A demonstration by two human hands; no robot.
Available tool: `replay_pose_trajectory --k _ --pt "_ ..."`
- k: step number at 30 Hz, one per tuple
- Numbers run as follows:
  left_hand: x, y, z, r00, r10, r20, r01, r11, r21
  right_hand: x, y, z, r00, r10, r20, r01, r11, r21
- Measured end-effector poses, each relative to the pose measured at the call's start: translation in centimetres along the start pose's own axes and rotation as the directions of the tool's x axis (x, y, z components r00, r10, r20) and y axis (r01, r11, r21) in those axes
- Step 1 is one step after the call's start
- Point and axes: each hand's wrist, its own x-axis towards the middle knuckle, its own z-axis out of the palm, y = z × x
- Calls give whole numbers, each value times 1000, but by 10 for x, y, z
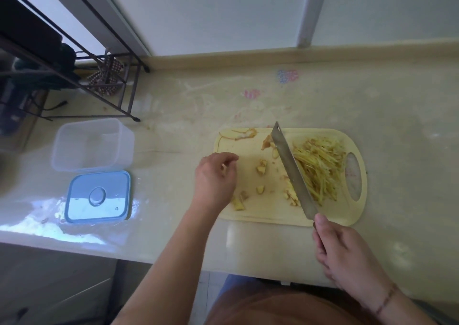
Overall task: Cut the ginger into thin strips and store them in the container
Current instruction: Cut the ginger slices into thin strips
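Note:
A pale yellow cutting board point(250, 220) lies on the counter. A heap of thin ginger strips point(320, 168) covers its right half. Small ginger chunks point(261, 168) and peel scraps point(242, 134) are scattered on the left half. My right hand point(347, 252) grips the handle of a cleaver point(290, 168), whose blade stands on edge along the left side of the strips. My left hand point(214, 178) hovers over the board's left edge with fingers loosely curled, holding nothing I can see. A clear container point(93, 144) stands open at the left, with its blue lid point(98, 196) in front of it.
A black wire rack point(99, 76) stands at the back left, with a checked cloth beneath it. The counter's front edge runs just below the board. A wall and window frame close off the back.

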Motion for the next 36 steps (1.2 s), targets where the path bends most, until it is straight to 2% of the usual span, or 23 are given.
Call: replay_pose_trajectory --k 2,4,7,13,17,24,28,31,34,36 --pt "-12 -28 -14 985 170 -15 -169 985 34 1 -2 0 1000 -4 10 3 1000 22" --pt "-26 -48 -22 957 284 60 -289 951 109 2 -4 2 1000 -7 21 6 1000 30" --pt "-41 -58 -17 913 341 224 -392 885 252 2 -6 5 999 -4 35 2 999 41" --pt "-51 -54 -6 942 288 173 -331 881 338 1 -9 7 998 -36 45 34 999 32" --pt "-52 -45 -6 960 208 189 -254 929 267 2 -6 9 999 -33 38 32 999 43" --pt "-32 -24 -5 991 91 98 -101 989 108 0 0 7 996 -86 20 87 994 -70" --pt "-2 -4 6 993 4 116 -21 989 144 -3 3 7 997 -70 33 72 994 -83" --pt "8 1 18 991 52 123 -78 973 217 -5 2 7 998 -49 41 50 998 -37" --pt "7 -2 25 986 153 63 -165 941 296 -7 1 6 997 -67 32 69 996 -51" --pt "5 -3 29 984 176 12 -172 938 302 -9 2 6 997 -77 11 77 994 -72"
